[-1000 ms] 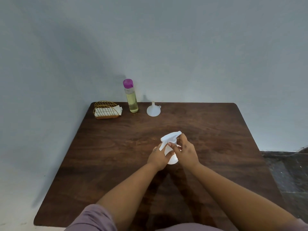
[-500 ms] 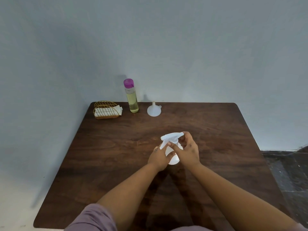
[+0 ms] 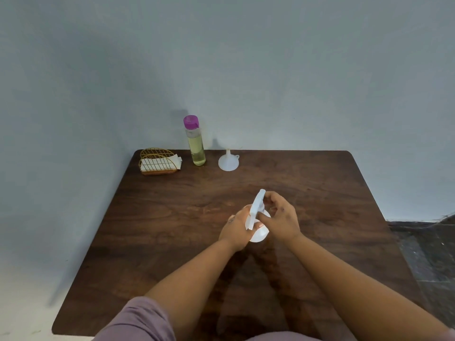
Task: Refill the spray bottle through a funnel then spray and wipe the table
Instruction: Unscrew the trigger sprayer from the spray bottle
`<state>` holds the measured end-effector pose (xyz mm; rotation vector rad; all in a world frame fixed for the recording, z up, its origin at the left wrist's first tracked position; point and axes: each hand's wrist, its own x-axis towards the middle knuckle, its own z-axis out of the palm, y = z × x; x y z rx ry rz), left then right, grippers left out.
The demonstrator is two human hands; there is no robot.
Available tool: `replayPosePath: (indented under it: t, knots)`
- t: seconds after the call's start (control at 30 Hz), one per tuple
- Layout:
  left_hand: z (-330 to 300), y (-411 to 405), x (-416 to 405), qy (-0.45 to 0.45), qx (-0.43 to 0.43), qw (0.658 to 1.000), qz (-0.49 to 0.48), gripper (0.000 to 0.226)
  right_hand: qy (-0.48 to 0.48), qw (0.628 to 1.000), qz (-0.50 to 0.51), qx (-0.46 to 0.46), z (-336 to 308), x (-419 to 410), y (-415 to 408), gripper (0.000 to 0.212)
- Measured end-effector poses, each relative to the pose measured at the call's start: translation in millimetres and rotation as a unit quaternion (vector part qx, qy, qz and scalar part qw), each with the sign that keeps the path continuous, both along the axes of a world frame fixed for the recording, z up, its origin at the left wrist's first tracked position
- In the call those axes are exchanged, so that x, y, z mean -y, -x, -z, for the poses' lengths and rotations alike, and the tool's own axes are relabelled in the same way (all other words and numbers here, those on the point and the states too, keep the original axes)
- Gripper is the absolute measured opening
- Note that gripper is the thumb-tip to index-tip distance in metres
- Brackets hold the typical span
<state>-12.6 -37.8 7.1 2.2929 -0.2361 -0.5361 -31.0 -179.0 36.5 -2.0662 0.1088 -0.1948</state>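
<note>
One table (image 3: 172, 230) carries one spray bottle (image 3: 257, 217), one funnel (image 3: 228, 161), one purple-capped bottle (image 3: 195, 141) and one wire napkin holder (image 3: 158, 161); two hands.

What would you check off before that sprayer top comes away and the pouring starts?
1. Left hand steadies the spray bottle: ok.
2. Right hand grips the sprayer top: ok.
3. Top fully unscrewed: cannot tell.
4. Funnel ready at the neck: not ok, it stands upside down at the table's far edge.
5. Refill bottle opened: not ok, purple cap on.
6. Napkins on hand: ok, in their holder.
</note>
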Motion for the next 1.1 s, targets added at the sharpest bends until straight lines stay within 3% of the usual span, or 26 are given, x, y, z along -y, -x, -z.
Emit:
replayPosePath:
  t: [0.17, 0.23, 0.33, 0.4, 0.5, 0.57, 0.73, 0.87, 0.97, 1.1]
  knots:
    - [-3, 1, 1, -0.019, -0.017, 1.000, -0.004, 0.059, -0.072, 0.980, -0.121, -0.144, -2, 20, -9, 0.043]
    - [-4, 0, 2, -0.022, -0.032, 0.999, -0.015, 0.063, -0.051, 0.969, -0.157, -0.185, -10, 30, -15, 0.048]
    - [-6, -2, 3, -0.025, -0.028, 0.999, -0.009, 0.059, 0.016, 0.980, -0.128, -0.154, -18, 22, -17, 0.060]
    - [-8, -1, 2, -0.011, -0.030, 0.999, -0.008, 0.055, 0.046, 0.992, -0.059, -0.097, -15, 9, -12, 0.055]
    - [-11, 0, 1, -0.002, -0.031, 0.999, -0.011, 0.053, 0.003, 0.999, -0.022, -0.045, -8, 0, -6, 0.048]
    - [-12, 0, 1, -0.009, -0.034, 0.999, -0.009, 0.052, -0.023, 0.997, -0.044, -0.067, -9, 6, -6, 0.055]
    - [-10, -1, 3, -0.007, -0.035, 0.999, -0.008, 0.059, -0.014, 0.973, -0.147, -0.180, -11, 21, -17, 0.049]
    - [-14, -2, 3, 0.006, -0.030, 1.000, -0.001, 0.052, 0.066, 0.990, -0.080, -0.098, -7, 8, -20, 0.049]
    - [-14, -1, 2, 0.007, -0.038, 0.999, -0.002, 0.055, 0.066, 0.996, -0.045, -0.036, -5, 4, -18, 0.040]
    - [-12, 0, 2, 0.002, -0.059, 0.998, -0.023, 0.063, -0.038, 0.985, -0.132, -0.103, -13, 19, -16, 0.055]
